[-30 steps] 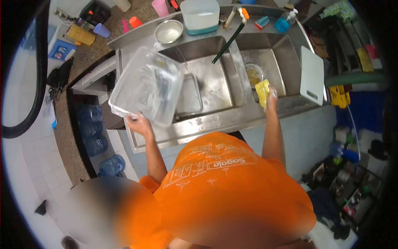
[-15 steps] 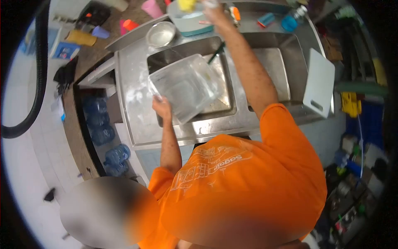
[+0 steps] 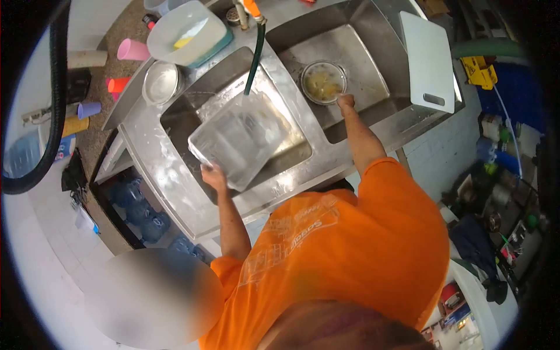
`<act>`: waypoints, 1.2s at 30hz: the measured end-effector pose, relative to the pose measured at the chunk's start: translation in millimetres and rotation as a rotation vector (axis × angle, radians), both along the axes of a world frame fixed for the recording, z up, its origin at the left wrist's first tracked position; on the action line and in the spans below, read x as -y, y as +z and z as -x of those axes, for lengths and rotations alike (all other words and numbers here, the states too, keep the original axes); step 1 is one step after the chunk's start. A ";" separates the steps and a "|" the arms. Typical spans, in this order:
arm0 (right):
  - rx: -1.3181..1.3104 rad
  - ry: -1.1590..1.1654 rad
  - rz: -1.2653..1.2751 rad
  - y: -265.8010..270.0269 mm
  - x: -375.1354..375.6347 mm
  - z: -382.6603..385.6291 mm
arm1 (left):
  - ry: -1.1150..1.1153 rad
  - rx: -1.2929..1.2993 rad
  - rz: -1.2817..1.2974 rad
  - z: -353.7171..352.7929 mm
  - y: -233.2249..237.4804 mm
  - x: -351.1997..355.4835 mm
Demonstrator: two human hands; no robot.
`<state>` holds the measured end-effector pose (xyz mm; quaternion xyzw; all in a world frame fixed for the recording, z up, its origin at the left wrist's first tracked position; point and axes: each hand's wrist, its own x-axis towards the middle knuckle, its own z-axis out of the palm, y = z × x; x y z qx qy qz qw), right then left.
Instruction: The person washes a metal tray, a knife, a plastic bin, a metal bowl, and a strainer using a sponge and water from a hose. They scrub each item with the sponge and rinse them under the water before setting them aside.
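Observation:
My left hand [image 3: 214, 177] grips the near left corner of a clear plastic container [image 3: 236, 140], which is tilted over the left sink basin [image 3: 298, 153]. Over in the right basin [image 3: 370, 64], my right hand [image 3: 346, 101] is closed at the edge of a round bowl [image 3: 324, 83] with yellowish pieces in it. A dark green hose [image 3: 255, 64] hangs from an orange fitting [image 3: 252, 7] and ends by the container's far side. Behind the basins, a translucent tub [image 3: 188, 35] has something yellow inside.
A round metal bowl [image 3: 161, 83] rests on the counter at the back left. A white cutting board [image 3: 427, 61] leans at the right end of the sink. Pink [image 3: 133, 49] and orange cups [image 3: 118, 85] stand farther left. Large water bottles [image 3: 140, 213] lie beneath the counter.
My right hand has moved down from the tub to the bowl in the right basin. My left hand still holds the container. The view has turned and shifted to the right.

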<state>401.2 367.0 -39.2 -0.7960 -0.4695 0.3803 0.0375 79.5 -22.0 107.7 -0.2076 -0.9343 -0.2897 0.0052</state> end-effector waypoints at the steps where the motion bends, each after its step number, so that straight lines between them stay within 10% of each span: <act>1: 0.087 0.055 0.124 -12.5 -9.5 -2.1 | -0.017 -0.014 0.065 0.7 -3.6 -0.5; 7: 0.375 1.169 -0.045 -45.0 -48.4 28.6 | 0.003 0.243 0.072 3.3 -53.9 32.1; 10: 0.582 1.372 0.060 -65.1 -63.7 37.1 | 0.068 0.315 0.130 -2.8 -80.2 49.4; 13: 0.603 1.379 -0.145 -145.9 -59.9 9.9 | 0.136 0.314 0.105 -13.7 -95.5 50.3; 17: 0.428 1.474 0.112 -34.0 -48.1 15.0 | 0.224 -0.112 0.567 -58.6 -34.0 -30.5; 20: 0.244 1.363 0.089 -4.2 -41.9 0.3 | -0.003 -0.132 0.296 -64.1 -17.0 -69.6; 24: -0.199 1.034 -0.436 58.0 0.1 10.1 | -0.270 0.903 -0.061 -78.5 -42.3 -129.1; 26: -0.134 1.012 -0.421 174.4 37.1 55.2 | -0.501 1.052 -0.140 -94.9 -41.3 -167.8; 33: -0.041 1.453 -0.167 166.4 134.5 156.0 | 0.267 1.455 -0.755 -79.2 -49.3 -215.9; 34: -0.032 1.412 -0.093 159.5 141.8 166.1 | 0.530 1.531 -0.781 -62.8 -65.5 -210.7; 36: -0.010 1.389 -0.064 163.9 133.0 178.8 | 0.332 1.615 -0.739 -24.0 -164.6 -183.7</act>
